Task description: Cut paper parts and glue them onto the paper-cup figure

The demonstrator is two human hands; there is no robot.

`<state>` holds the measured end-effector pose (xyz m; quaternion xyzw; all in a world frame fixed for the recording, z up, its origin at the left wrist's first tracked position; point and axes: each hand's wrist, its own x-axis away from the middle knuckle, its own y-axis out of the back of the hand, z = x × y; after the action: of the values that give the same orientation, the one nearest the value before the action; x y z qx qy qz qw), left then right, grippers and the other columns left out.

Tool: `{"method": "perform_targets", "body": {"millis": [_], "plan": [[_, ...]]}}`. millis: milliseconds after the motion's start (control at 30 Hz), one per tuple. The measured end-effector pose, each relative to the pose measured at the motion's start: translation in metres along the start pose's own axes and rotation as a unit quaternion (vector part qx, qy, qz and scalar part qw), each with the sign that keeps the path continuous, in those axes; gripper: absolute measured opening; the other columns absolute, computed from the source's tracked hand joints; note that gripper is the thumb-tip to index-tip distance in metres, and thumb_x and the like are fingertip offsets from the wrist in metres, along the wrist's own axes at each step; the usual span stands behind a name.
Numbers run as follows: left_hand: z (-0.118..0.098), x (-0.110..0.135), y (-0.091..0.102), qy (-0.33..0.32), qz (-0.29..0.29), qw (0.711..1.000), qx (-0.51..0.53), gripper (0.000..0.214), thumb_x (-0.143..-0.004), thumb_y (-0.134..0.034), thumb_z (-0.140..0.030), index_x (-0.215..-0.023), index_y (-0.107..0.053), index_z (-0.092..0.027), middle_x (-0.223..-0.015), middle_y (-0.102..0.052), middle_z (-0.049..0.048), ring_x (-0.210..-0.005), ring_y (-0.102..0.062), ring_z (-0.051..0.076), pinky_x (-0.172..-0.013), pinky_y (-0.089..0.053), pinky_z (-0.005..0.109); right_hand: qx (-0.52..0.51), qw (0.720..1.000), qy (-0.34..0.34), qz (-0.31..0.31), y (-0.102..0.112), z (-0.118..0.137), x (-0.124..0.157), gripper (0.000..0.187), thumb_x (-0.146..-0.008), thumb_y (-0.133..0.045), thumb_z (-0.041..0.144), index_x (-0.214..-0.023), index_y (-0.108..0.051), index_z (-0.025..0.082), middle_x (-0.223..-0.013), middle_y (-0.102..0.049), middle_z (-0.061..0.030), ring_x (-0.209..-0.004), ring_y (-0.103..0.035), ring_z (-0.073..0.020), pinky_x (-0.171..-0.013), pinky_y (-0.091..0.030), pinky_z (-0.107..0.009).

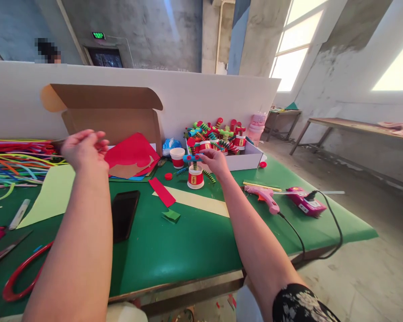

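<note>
My right hand pinches the blue bar with red ends on top of a paper-cup figure that stands on the green table. The figure has a white cup body with a red band and coiled pipe-cleaner arms. My left hand is raised above the table in front of the cardboard box, fingers curled together, and nothing shows in them. Red paper sheets lie just right of that hand.
A white box holds several finished cup figures. A black phone, red strip, green scrap and cream paper strip lie mid-table. Two pink glue guns with a black cord sit right. Pipe cleaners and red scissors lie left.
</note>
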<state>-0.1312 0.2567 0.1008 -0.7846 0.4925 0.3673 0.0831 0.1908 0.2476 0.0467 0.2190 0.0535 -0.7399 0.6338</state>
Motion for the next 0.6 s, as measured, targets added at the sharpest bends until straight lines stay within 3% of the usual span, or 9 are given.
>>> {"method": "perform_targets", "body": {"millis": [100,167,300,600], "plan": [[-0.003,0.006,-0.019,0.124,0.012,0.992,0.003,0.044,-0.078,-0.065,-0.023,-0.121,-0.058,-0.025,-0.118,-0.068,0.0087,-0.079,-0.067,0.02,-0.064,-0.054,0.035,0.01,1.0,-0.007,-0.009,0.002,0.003,0.001,0.019,-0.078,-0.067,0.029,-0.093,-0.071,0.017,-0.084,-0.074,-0.0043,-0.077,-0.067,-0.0162,-0.072,-0.054,-0.03],[-0.008,0.012,-0.035,0.1,0.05,0.992,-0.064,0.054,-0.071,-0.069,-0.022,-0.124,-0.058,-0.024,-0.126,-0.064,0.0116,-0.09,-0.066,0.023,-0.07,-0.054,0.035,0.011,1.0,-0.006,-0.005,0.003,0.004,0.001,0.02,-0.078,-0.068,0.03,-0.093,-0.071,0.017,-0.085,-0.074,-0.0044,-0.078,-0.068,-0.0163,-0.073,-0.054,-0.03],[-0.018,0.02,-0.055,0.047,0.085,0.989,-0.111,0.043,-0.073,-0.062,-0.023,-0.116,-0.065,-0.021,-0.114,-0.069,0.0102,-0.092,-0.065,0.022,-0.078,-0.053,0.034,-0.01,1.0,-0.013,0.009,0.002,0.006,0.002,0.024,-0.077,-0.071,0.032,-0.096,-0.07,0.018,-0.091,-0.074,-0.0055,-0.08,-0.068,-0.0163,-0.074,-0.054,-0.03],[-0.025,0.023,-0.058,0.031,0.088,0.988,-0.124,0.027,-0.072,-0.06,-0.025,-0.096,-0.073,-0.021,-0.092,-0.073,0.0073,-0.079,-0.065,0.022,-0.076,-0.052,0.035,-0.003,1.0,-0.005,-0.005,0.004,0.011,0.003,0.04,-0.084,-0.057,0.055,-0.086,-0.07,0.017,-0.082,-0.071,-0.0034,-0.082,-0.066,-0.016,-0.073,-0.052,-0.027]]}}
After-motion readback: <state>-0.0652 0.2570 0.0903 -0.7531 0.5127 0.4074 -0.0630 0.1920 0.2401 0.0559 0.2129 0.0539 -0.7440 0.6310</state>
